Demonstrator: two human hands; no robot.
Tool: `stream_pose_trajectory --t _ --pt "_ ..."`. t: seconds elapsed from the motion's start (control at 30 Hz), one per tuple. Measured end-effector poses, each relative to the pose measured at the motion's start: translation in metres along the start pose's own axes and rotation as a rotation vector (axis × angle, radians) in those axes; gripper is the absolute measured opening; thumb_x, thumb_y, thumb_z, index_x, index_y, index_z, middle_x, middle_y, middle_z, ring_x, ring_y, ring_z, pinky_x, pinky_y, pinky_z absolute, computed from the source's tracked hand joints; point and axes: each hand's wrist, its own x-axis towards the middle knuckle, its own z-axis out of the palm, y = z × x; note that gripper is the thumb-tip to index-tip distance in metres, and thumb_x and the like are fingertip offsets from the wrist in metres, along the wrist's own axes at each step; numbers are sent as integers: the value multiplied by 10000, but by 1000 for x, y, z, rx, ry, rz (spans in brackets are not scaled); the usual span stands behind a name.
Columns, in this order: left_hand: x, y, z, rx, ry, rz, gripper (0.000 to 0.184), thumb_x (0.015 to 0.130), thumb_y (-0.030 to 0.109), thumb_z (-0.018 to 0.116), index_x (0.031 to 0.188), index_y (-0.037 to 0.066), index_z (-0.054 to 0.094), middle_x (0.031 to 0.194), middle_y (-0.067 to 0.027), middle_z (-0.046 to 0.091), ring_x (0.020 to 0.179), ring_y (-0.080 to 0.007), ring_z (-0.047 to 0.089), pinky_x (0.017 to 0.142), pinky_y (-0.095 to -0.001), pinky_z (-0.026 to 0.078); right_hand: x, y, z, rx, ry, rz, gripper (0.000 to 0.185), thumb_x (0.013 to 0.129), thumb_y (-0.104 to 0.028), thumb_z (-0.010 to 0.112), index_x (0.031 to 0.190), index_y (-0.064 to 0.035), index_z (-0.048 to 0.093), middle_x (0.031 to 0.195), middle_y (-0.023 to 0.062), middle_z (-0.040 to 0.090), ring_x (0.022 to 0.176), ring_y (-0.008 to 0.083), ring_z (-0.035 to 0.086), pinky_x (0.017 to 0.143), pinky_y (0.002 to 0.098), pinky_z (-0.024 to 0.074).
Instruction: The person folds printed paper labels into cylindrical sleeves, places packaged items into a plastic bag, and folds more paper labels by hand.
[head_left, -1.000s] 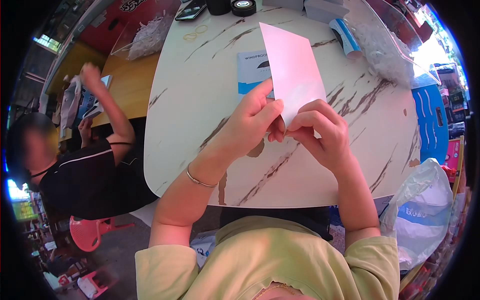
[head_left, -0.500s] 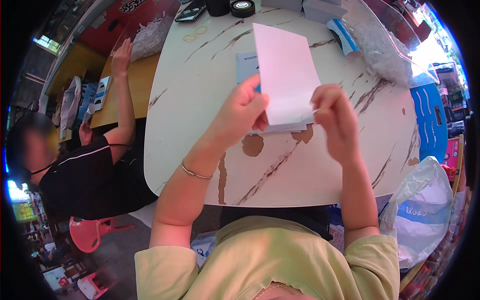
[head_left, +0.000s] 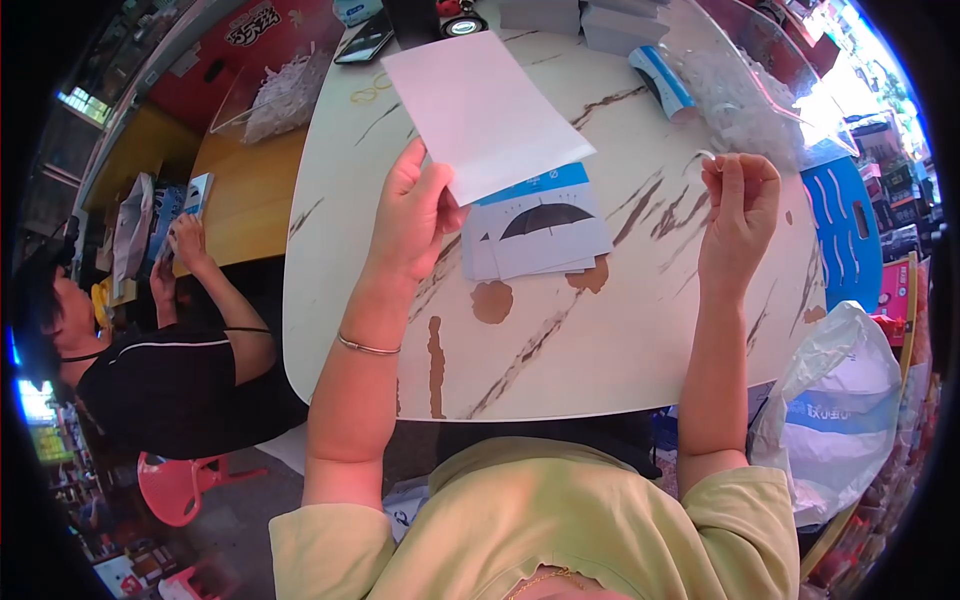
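My left hand (head_left: 415, 215) grips the lower left corner of a plain white paper sheet (head_left: 485, 115), thumb on top, and holds it tilted above the table. Partly under that sheet lies a small stack of printed cards (head_left: 545, 235); the top one shows a black umbrella, with a blue band at its upper edge. To the right, my right hand (head_left: 740, 205) is raised apart from the sheet, its fingertips pinched on a thin curled white strip (head_left: 705, 155).
Clear bins of shredded white strips (head_left: 745, 110) stand at the back right and on the left desk (head_left: 235, 190). A blue-and-white tube (head_left: 662, 85), a phone (head_left: 365, 38) and rubber bands (head_left: 370, 90) lie on the marbled table (head_left: 640, 350). A co-worker (head_left: 170, 370) sits at left, hands on a small box.
My right hand has pulled away to the right with the white strip. My left hand has moved left with the sheet, uncovering the umbrella card. The co-worker's raised hand has come down.
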Motion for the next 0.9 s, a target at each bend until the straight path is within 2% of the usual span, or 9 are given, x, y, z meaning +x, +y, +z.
stream_pose_trajectory --t 0.13,0.27,0.33,0.4,0.5,0.7,0.77,0.83,0.9 --pt "0 6 6 -38 30 8 249 807 46 419 1039 39 508 624 24 505 460 -24 382 399 -165 308 32 -18 -5 -175 72 -303 108 873 -60 522 942 22 505 830 70 579 749 119 578 699 224 474" --pt "-3 3 9 -71 -31 -20 248 810 57 423 1045 46 501 642 31 507 453 -20 377 391 -164 299 106 -39 -16 -734 181 -665 141 824 -142 615 885 -14 612 848 68 628 794 114 589 701 233 459" --pt "-5 3 11 -80 -71 -23 247 811 61 424 1046 49 499 645 34 507 451 -17 377 389 -163 295 169 -14 -40 -750 183 -795 197 828 -221 609 895 -40 643 864 55 638 802 135 597 703 245 449" --pt "-9 4 15 -36 -108 -67 272 814 68 429 1079 55 490 641 42 500 452 -8 378 384 -162 287 211 1 -60 -995 102 -477 267 850 -273 569 1000 -60 629 936 56 638 843 154 592 766 260 440" --pt "-11 5 17 -30 -165 -79 310 817 71 429 1123 57 479 639 50 496 453 -1 379 381 -161 282 254 22 -83 -1073 -15 -448 317 868 -293 528 1072 -62 601 1013 61 624 926 156 573 825 270 418" --pt "-12 7 19 -140 -244 -114 359 821 69 422 1178 54 459 708 41 525 485 6 397 380 -160 285 128 -36 -19 -682 -391 -370 331 826 -36 538 1147 -110 568 1155 67 561 1026 167 532 892 276 405" --pt "-15 10 22 -182 -258 -136 368 821 63 420 1187 55 453 725 34 533 499 4 407 378 -158 284 67 -52 12 -823 -546 -479 446 735 22 599 1144 -152 569 1198 71 535 1058 192 516 890 308 423" --pt "-16 9 21 -226 -263 -155 378 820 57 417 1197 57 447 742 28 541 513 2 416 376 -157 283 32 -46 26 -940 -592 -692 553 609 115 595 1075 -184 614 1177 58 541 1029 245 516 761 304 467" --pt "-14 7 15 -273 -394 -182 377 819 87 449 1193 38 440 813 -1 562 578 -33 481 412 -183 355 11 -46 31 -765 -683 -666 496 576 112 574 976 -168 665 1154 58 558 1020 255 513 715 311 475"
